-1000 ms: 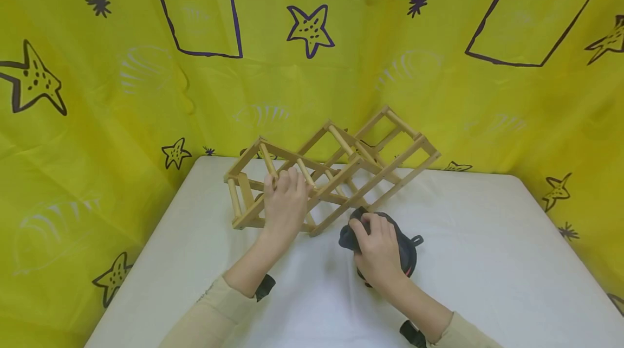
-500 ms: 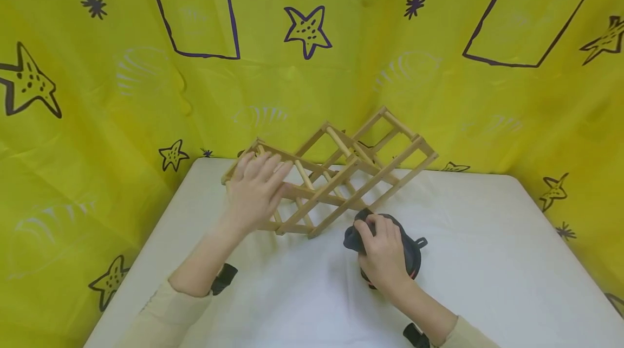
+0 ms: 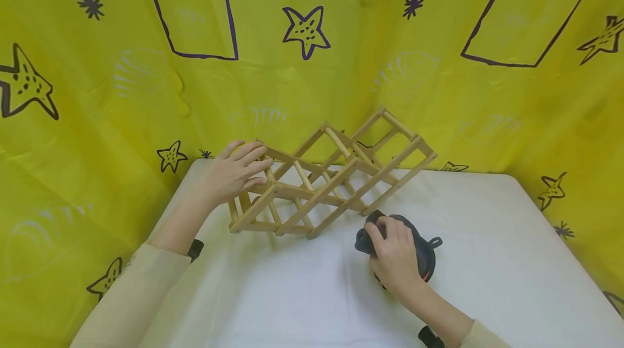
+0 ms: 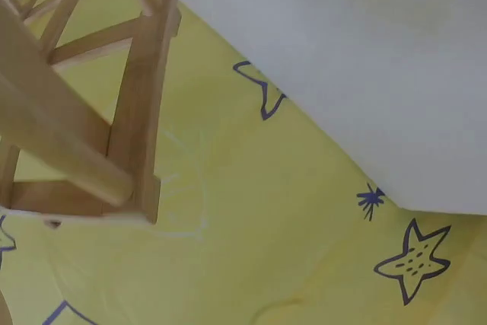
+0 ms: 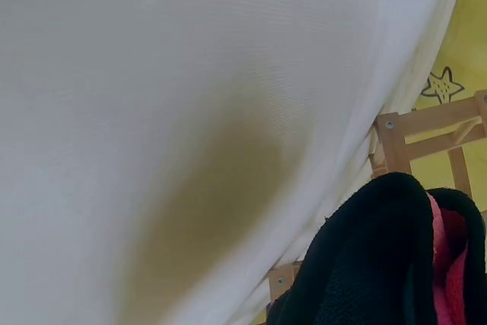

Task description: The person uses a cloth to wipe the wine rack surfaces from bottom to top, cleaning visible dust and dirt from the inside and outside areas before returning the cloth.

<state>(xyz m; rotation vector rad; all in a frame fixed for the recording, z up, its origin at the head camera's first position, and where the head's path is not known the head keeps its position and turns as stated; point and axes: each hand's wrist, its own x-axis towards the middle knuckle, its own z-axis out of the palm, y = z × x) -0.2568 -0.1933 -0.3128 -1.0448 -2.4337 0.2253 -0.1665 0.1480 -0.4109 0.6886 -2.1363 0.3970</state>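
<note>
Wood makes the lattice rack (image 3: 317, 197) look light and stiff, though its joints may fold under a push; its right-end dowel (image 3: 401, 124) seems a good place to hold. It stands on the tabletop (image 3: 292, 294), near the yellow backdrop (image 3: 341, 82). The left hand (image 3: 229, 177) lies over its left end, fingers straight and spread; contact is unclear. The right hand (image 3: 396, 253) pinches a dark fabric item (image 3: 423, 247) near the rack's front, probably soft, best taken by its bunched edge (image 3: 364, 240).

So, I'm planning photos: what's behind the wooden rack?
Behind the wooden rack are the yellow curtain and, lower down, white tabletop, seen through its gaps; it covers the rest.
</note>
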